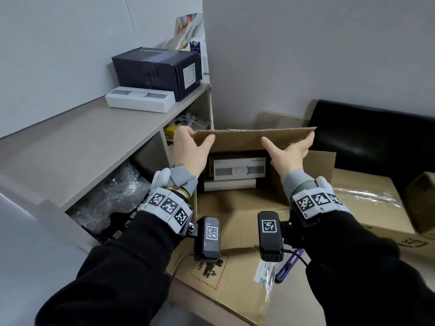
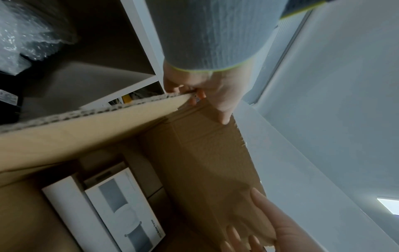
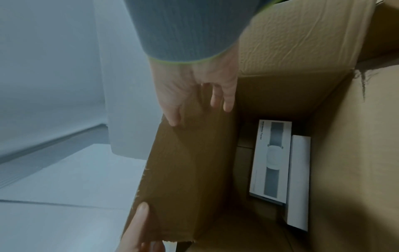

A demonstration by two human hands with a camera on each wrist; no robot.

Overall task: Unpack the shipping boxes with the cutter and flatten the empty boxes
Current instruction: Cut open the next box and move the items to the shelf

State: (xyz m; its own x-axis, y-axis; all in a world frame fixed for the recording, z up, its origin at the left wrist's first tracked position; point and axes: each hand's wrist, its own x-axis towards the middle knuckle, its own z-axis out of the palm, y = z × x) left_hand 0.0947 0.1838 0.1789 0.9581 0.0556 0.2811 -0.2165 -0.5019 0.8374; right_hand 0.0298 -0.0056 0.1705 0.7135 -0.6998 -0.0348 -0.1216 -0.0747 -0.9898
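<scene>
An open brown shipping box [image 1: 237, 208] stands in front of me on flattened cardboard. Its far flap [image 1: 247, 138] is raised upright. My left hand [image 1: 199, 137] pinches the flap's left top corner, thumb on the near face and fingers behind. My right hand [image 1: 290, 144] grips the right top corner the same way. The left wrist view shows the left hand [image 2: 200, 93] on the flap [image 2: 215, 162]; the right wrist view shows the right hand [image 3: 194, 97] on the flap [image 3: 183, 170]. Two white product boxes [image 1: 239, 169] lie inside. A purple cutter [image 1: 289, 262] lies on the near flap.
A shelf unit [image 1: 82, 137] at left carries a black box [image 1: 160, 69] and a white box [image 1: 141, 98]; bubble wrap [image 1: 110, 198] fills its lower bay. A taped cardboard box [image 1: 364, 196] sits at right, with a black seat [image 1: 376, 132] behind it.
</scene>
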